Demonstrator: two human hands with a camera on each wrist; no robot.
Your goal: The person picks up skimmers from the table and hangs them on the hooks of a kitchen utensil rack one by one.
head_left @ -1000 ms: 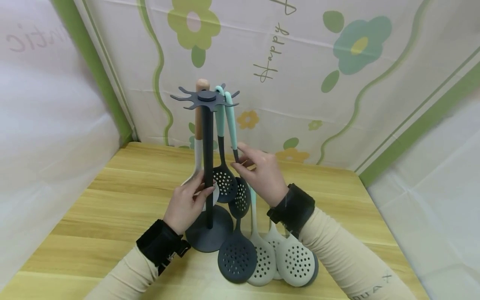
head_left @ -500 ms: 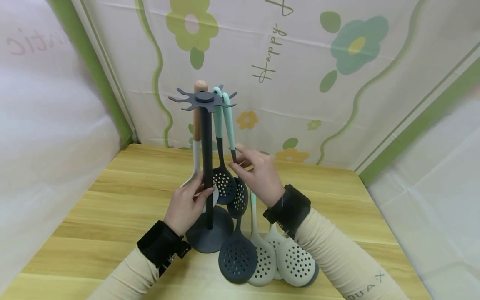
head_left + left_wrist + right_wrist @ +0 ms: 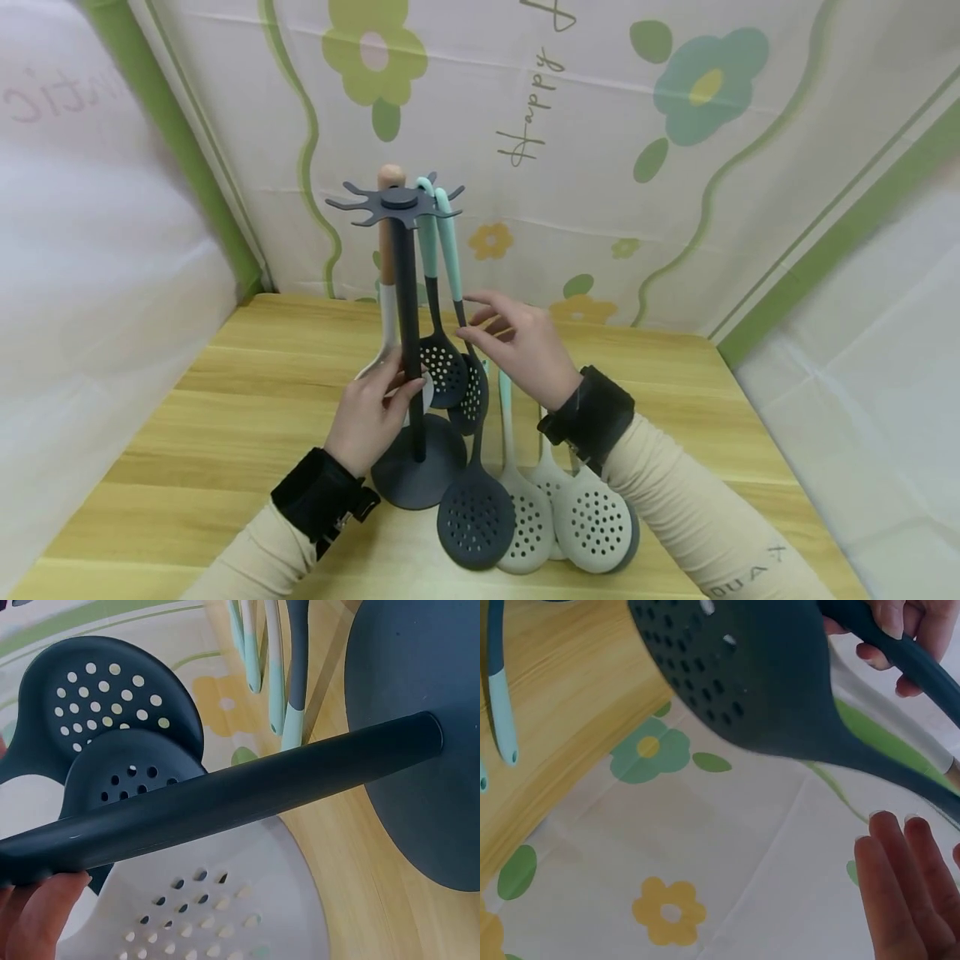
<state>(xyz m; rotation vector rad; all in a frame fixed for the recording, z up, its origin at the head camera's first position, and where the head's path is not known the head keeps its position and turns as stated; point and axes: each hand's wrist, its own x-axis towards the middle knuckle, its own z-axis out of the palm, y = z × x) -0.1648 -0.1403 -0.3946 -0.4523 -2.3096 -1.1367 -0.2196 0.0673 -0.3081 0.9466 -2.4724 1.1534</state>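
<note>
My left hand [image 3: 367,408] grips the black pole [image 3: 407,292] of a utensil stand, whose round base [image 3: 401,487] sits on the table. From its hooked top [image 3: 397,200] hang a white slotted utensil [image 3: 387,312] with a wooden handle and two dark skimmers with mint handles, one farther back [image 3: 444,371] and one at the right [image 3: 471,400]. My right hand [image 3: 528,350] is beside the neck of that right-hand skimmer, its fingers relaxed and spread. In the right wrist view, its fingers [image 3: 900,907] are apart from the neck of the skimmer [image 3: 780,690].
Right of the base lie a dark skimmer [image 3: 476,525] and several pale grey ones, including one at the front [image 3: 592,525] with another dark edge under it. The wooden table [image 3: 187,417] ends at a flower-printed cloth [image 3: 585,208] behind.
My right hand has let go of the skimmer's neck, its fingers now parted. The top of the stand appears slightly farther left in view; my left hand keeps its hold on the pole.
</note>
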